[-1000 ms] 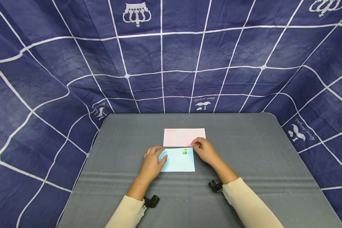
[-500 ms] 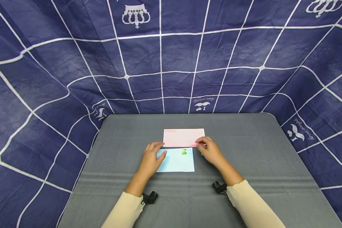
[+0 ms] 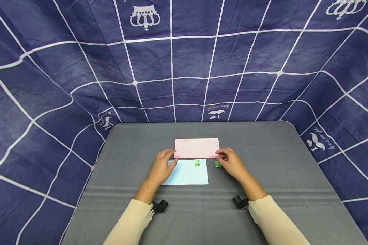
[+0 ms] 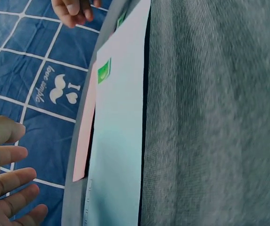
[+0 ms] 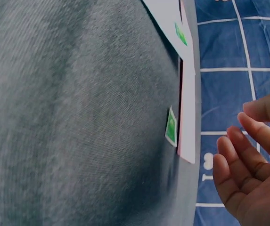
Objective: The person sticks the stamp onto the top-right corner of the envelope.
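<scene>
Three sides of creased navy fabric (image 3: 190, 59) surround the ribbed grey table (image 3: 263, 146) I'm watching, its surface running well past both envelopes to the side edges. The smooth, flat blue envelope (image 3: 188, 175) lies nearer the person; the pink envelope (image 3: 196, 148) sits just behind it, short of the back edge. I see the left hand (image 3: 161, 166) relaxed over the blue's left end, the right hand (image 3: 233, 164) loosely curved, holding nothing, at the pink's right end; contact I can't tell. One small green stamp (image 3: 218, 164) lies beside it.
</scene>
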Motion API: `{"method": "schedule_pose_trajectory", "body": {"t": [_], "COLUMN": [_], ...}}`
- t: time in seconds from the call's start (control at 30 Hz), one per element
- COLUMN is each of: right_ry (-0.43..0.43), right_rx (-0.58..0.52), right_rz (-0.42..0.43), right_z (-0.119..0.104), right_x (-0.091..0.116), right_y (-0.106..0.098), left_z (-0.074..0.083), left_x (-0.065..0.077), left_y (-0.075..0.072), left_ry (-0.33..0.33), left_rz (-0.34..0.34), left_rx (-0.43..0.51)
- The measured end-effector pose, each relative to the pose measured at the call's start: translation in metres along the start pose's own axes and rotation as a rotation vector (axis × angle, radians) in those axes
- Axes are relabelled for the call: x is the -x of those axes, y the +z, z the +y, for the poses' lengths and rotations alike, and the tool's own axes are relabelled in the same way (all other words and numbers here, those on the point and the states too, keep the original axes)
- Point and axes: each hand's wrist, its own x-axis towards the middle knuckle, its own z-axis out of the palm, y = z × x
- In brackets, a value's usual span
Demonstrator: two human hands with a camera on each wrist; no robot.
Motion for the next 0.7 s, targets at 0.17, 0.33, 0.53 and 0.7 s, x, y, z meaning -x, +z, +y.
{"method": "schedule_pose_trajectory", "body": {"t": [0.17, 0.33, 0.53, 0.7], "right_ry": [0.015, 0.038, 0.064, 0.101], "right_rx": [0.031, 0.053, 0.057, 0.094], "right_rz": [0.003, -0.003, -0.005, -0.032], "right_z": [0.006, 0.011, 0.015, 0.019], "right_x": [0.002, 0.005, 0.007, 0.008], "right_y": [-0.002, -0.002, -0.003, -0.002], "left_z": [-0.004, -0.009, -0.01, -0.009], "left_x": [-0.008, -0.018, -0.03, -0.038], "left_y": [0.002, 0.006, 0.009, 0.012], "left_ry": [0.027, 0.04, 0.049, 0.058], "left_rz": [-0.009, -0.031, -0.083, -0.139], "left_rx": [0.003, -0.019, -0.048, -0.063]}}
